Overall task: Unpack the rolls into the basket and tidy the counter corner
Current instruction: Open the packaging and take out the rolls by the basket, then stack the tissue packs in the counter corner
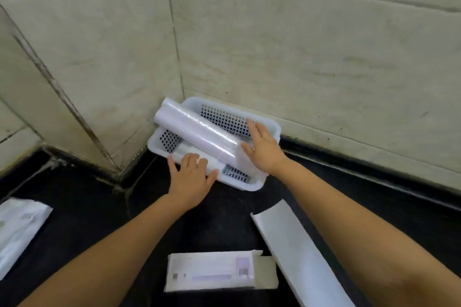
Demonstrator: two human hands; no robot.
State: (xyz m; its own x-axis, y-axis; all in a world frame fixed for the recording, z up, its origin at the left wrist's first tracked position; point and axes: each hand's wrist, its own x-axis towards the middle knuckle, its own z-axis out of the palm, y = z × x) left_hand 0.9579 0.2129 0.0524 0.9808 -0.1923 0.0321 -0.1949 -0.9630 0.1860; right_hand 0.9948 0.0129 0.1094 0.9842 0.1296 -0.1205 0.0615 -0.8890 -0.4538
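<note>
A white perforated plastic basket (270,125) sits in the tiled counter corner. A plastic-wrapped pack of white rolls (197,129) lies slanted across it, its far end sticking out over the left rim. Another white roll (189,151) lies lower inside, along the near wall. My left hand (190,177) rests over the basket's near rim, fingers bent onto that lower roll. My right hand (264,147) lies flat with fingers spread against the near right end of the wrapped pack.
On the black counter (219,219) lie an opened white carton (219,270) at front centre, a long white box (296,252) to its right, and a crumpled white plastic bag (20,229) at the left edge. Tiled walls close the corner behind the basket.
</note>
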